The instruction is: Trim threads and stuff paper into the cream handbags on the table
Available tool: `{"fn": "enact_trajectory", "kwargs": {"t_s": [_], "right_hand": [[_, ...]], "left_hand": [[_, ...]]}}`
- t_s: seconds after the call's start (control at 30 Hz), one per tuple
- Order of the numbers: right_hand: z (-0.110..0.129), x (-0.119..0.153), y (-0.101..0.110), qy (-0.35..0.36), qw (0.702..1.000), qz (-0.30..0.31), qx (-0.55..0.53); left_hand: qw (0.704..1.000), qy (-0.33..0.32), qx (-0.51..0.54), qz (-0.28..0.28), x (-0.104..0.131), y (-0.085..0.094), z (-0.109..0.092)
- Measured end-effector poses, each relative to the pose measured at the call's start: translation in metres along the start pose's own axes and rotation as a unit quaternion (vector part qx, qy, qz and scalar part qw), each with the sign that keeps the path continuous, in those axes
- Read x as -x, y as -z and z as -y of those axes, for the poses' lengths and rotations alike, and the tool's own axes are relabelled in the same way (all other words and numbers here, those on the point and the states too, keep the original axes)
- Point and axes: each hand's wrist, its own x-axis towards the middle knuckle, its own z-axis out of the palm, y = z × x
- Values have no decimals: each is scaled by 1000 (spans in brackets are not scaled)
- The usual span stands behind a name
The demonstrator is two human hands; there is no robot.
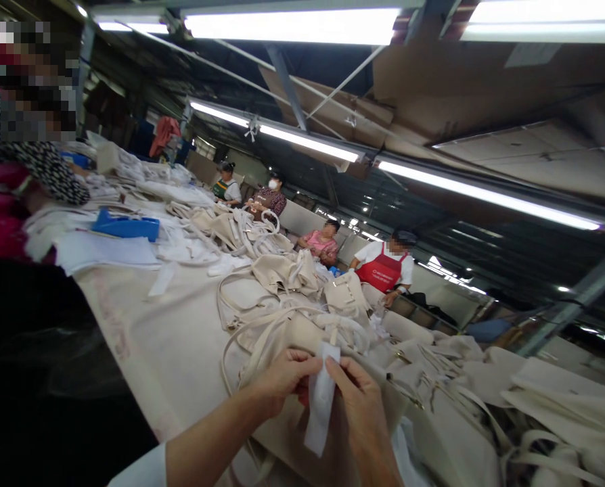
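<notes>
A narrow white strip (321, 406), looking like thin paper or foam, hangs between my two hands in front of a beige bag (302, 331). My left hand (287, 379) pinches the strip's left edge near its upper part. On the other side, my right hand (358, 392) has its thumb pressed on the strip's right edge, with the fingers curled behind. The strip's top end lies against a light strap of the bag, and its lower end dangles free. Part of the fingers behind the strip is hidden.
Beige bags with looping straps (282, 270) cover the long table (160, 338). White sheets (104, 251) and a blue object (126, 225) lie at the left. A person in a patterned sleeve (49, 169) leans in there. Several people sit or stand beyond, one in a red apron (384, 269).
</notes>
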Motion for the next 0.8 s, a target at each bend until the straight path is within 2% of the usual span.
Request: {"fn": "enact_trajectory", "kwargs": {"t_s": [0.03,0.1,0.13,0.2,0.27,0.3,0.37,0.43,0.5,0.57,0.73,0.8], "right_hand": [[-2,0,0,1,1000,-4,0],[-4,-2,1,-1,1000,-15,4],[-4,-3,1,-3,1000,-23,5],[-3,-4,1,-2,999,-38,7],[-1,-5,1,7,999,-41,6],[0,-4,1,12,999,-39,6],[1,-2,0,19,999,-32,6],[3,1,1,19,999,-24,10],[5,3,1,27,999,-16,14],[6,3,2,43,999,-22,20],[4,-6,4,64,995,-49,50],[4,-9,3,61,993,-51,86]], "left_hand": [[999,-25,-4,-34,-1,-2,2],[985,-122,-44,-111,-2,-8,3],[968,-184,-86,-146,-1,-11,3],[918,-293,-195,-180,1,-14,2],[876,-346,-285,-176,5,-16,0],[866,-352,-314,-166,7,-16,-1],[866,-335,-337,-153,12,-16,-3],[888,-300,-317,-144,16,-18,-4],[922,-262,-258,-125,18,-20,-5],[942,-241,-208,-104,19,-22,-5],[942,-245,-198,-117,13,-24,1],[950,-237,-170,-109,10,-23,3]]}}
